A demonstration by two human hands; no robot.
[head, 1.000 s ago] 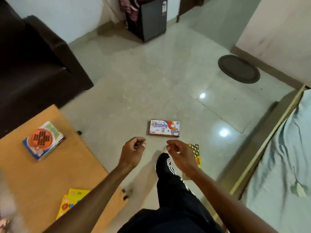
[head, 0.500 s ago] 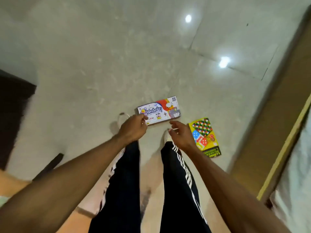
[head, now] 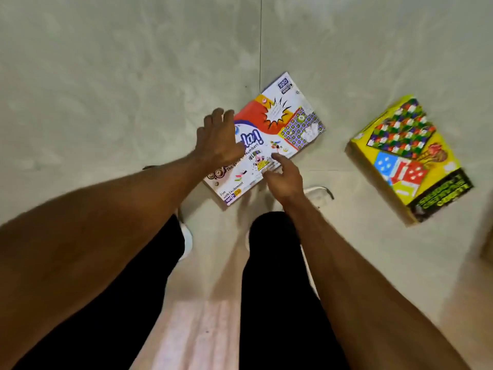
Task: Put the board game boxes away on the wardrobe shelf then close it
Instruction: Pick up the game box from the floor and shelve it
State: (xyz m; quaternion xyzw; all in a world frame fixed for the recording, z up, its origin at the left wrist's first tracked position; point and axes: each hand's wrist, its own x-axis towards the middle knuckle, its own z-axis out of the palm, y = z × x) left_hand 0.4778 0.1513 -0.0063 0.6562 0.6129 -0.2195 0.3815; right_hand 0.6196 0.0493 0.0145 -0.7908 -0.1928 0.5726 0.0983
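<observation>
A white, red and blue Tambola game box (head: pixel 282 124) lies flat on the pale floor tiles just ahead of my feet. My left hand (head: pixel 217 140) hovers over its left part with the fingers spread, covering part of the title. Over the box's near edge is my right hand (head: pixel 284 177), fingers loosely apart, fingertips at the lid. Neither hand has closed around the box. A yellow snakes-and-ladders box (head: pixel 408 158) lies flat on the floor to the right, apart from both hands. The wardrobe is out of view.
My legs in black trousers (head: pixel 277 289) and white shoes (head: pixel 186 239) stand just behind the Tambola box. A wooden edge (head: pixel 486 236) shows at the far right border. Pale tiled floor (head: pixel 120 76) stretches to the left and beyond the boxes.
I have bent down towards the floor, so both boxes look much larger. Both hands have opened from loose fists and reached onto the Tambola box. The table and sofa have left the view.
</observation>
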